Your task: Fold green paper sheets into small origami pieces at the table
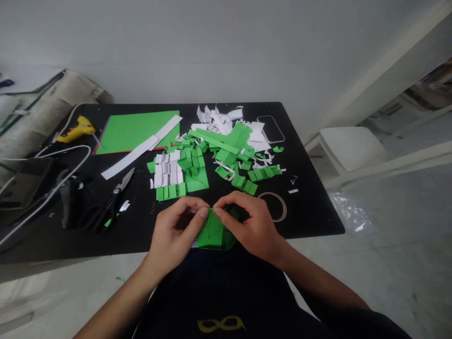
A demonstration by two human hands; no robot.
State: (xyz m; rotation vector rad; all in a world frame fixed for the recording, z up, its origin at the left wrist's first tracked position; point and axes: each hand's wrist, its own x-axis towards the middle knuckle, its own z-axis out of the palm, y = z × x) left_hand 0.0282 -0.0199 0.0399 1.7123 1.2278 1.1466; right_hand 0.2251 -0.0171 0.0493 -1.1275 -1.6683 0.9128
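Along a pale wall sits a black bench, its top strewn with paper, and just past its right end stands a white stool. Across the middle spreads a heap of cut paper: green strips lying over white scraps, with short accordion-folded green pieces around the near side. A green sheet lies flat at the back left, red showing along its near edge. Close to the person's body, the left hand and right hand nearly meet, each pinching the top edge of a folded green paper between thumb and forefinger. That paper is at the near edge of the bench, in front of the torso (the right hand hides part of the green behind it). A long white strip slants over a corner of the green sheet. Left of the hands, black-handled scissors lie with blades pointing away from the person. Farther back on that side is a yellow glue gun. A row of folded white paper rests between the scissors and the heap. Just beside the right hand lies a thin beige ring; smallest, a white snippet sits beyond it.
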